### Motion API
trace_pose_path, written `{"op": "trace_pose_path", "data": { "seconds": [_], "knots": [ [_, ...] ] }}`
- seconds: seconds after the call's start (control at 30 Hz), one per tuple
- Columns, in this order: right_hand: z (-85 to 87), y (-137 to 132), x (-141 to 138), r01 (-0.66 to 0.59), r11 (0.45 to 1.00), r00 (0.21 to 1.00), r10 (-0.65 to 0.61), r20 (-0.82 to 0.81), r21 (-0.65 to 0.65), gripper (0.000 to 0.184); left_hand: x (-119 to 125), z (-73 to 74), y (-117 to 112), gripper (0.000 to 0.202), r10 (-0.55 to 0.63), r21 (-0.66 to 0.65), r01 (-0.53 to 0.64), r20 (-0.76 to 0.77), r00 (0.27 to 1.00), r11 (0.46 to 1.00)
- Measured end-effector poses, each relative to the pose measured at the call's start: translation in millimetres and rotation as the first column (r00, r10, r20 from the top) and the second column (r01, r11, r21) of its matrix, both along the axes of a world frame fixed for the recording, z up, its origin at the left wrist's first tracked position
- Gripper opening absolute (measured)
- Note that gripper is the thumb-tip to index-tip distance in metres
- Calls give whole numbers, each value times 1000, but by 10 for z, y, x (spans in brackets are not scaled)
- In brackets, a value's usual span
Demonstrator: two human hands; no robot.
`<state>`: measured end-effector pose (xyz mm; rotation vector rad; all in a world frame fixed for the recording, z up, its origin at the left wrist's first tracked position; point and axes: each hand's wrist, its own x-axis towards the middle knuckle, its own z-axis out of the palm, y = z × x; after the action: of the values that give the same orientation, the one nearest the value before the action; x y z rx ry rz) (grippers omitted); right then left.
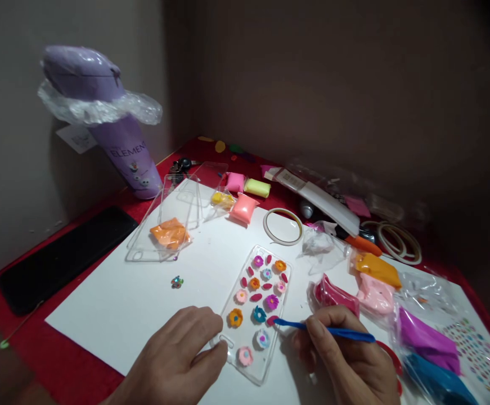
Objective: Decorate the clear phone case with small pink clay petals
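Note:
A clear phone case (256, 315) lies on a white sheet (143, 292), covered with several small clay flowers in pink, orange, purple and blue. My left hand (177, 360) rests on the sheet, fingertips curled against the case's lower left edge. My right hand (346, 365) pinches a thin blue modelling tool (324, 330) like a pen. The tool's tip touches a small red clay piece at the case's right edge.
Bagged clay lumps in pink, orange, magenta and blue (417, 332) crowd the right. More clear cases with orange clay (169, 233) lie at left, beside a wrapped purple bottle (113, 124) and a black slab (63, 259). Tape rings (282, 226) and a sticker sheet (476, 354) sit nearby.

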<state>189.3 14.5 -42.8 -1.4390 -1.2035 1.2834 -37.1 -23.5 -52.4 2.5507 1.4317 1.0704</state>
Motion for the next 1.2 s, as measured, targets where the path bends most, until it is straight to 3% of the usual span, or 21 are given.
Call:
{"op": "trace_pose_path", "data": {
  "seconds": [0.37,0.57,0.7,0.87,1.03,1.2],
  "knots": [
    [-59,8,46,-96,995,995,95,13,20,28,-17,-31,1,21,-18,-24,18,7,1000,1000],
    [-76,0,58,-59,998,998,59,17,32,28,-13,-24,-31,17,-26,-39,26,5,1000,999],
    [-78,-13,49,-125,990,992,123,27,62,27,-25,-25,-36,18,-35,-55,35,5,999,998],
    [-79,4,68,-48,998,998,47,39,50,29,-34,-37,-31,18,-41,-71,41,-9,999,997],
    [-99,26,61,-177,980,984,178,-4,96,24,-24,-28,-28,16,-45,-73,45,2,999,996],
    [-50,-2,5,-66,998,998,66,-15,16,27,-21,-13,-30,15,-37,-50,38,23,999,998]
  ]
}}
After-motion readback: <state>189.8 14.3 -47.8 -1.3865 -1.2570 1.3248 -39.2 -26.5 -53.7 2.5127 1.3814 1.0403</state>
